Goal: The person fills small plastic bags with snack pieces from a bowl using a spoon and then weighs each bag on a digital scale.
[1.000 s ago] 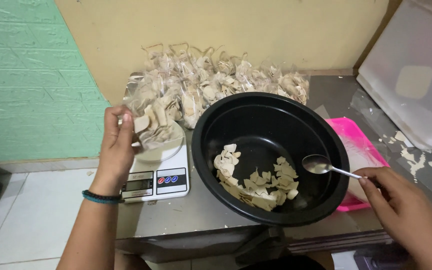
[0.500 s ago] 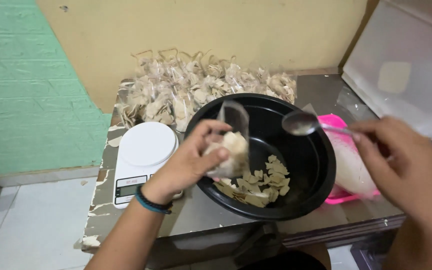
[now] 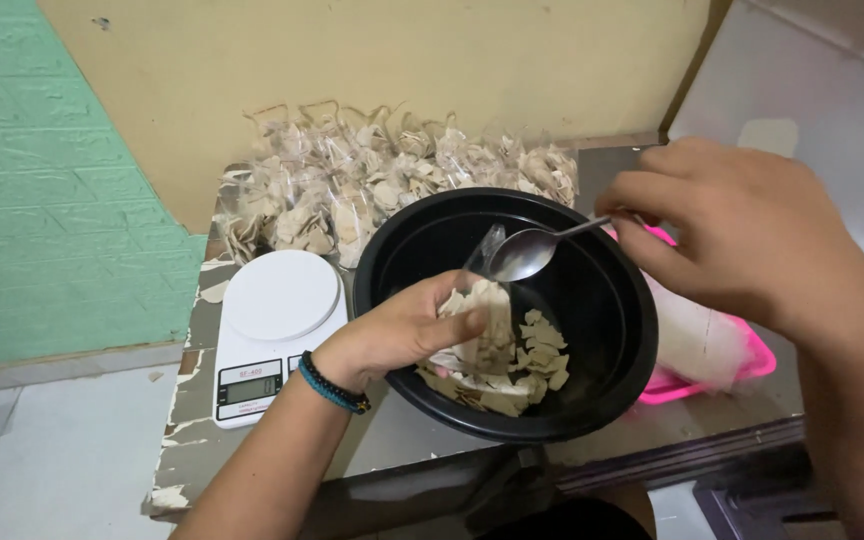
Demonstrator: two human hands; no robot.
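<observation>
A small clear bag of pale chips was pinched shut-fingered by the left hand over the black bowl, above loose chips at the bowl's 6 o'clock. A metal spoon was gripped by the right hand, fingers closed on its handle, at the bag's mouth. A white scale stood at 9 o'clock, filled bags were heaped at 11, and a pink tray lay at 3, partly hidden by the right hand.
</observation>
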